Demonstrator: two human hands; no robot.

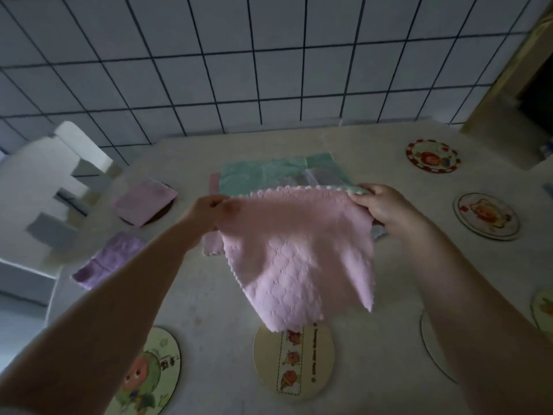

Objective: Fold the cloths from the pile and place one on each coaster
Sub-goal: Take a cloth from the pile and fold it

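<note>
A pink cloth (pixel 296 256) hangs in the air above the table, held by its two top corners. My left hand (pixel 209 214) pinches the left corner and my right hand (pixel 386 208) grips the right corner. Behind it the pile (pixel 269 175) lies flat, a green cloth on top. Two folded purple cloths rest at the left, one (pixel 143 205) on a dark coaster and one (pixel 110 259) nearer me. Bare round coasters lie near me at the centre (pixel 296 360) and left (pixel 149 375), and at the right (pixel 486 217) and far right (pixel 432 155).
The pale table (pixel 209 295) ends at a white tiled wall (pixel 239 70). A white chair (pixel 51 190) stands at the left edge. More coasters (pixel 543 310) show partly at the right edge, one partly hidden under my right forearm. A wooden door frame (pixel 508 94) stands at the back right.
</note>
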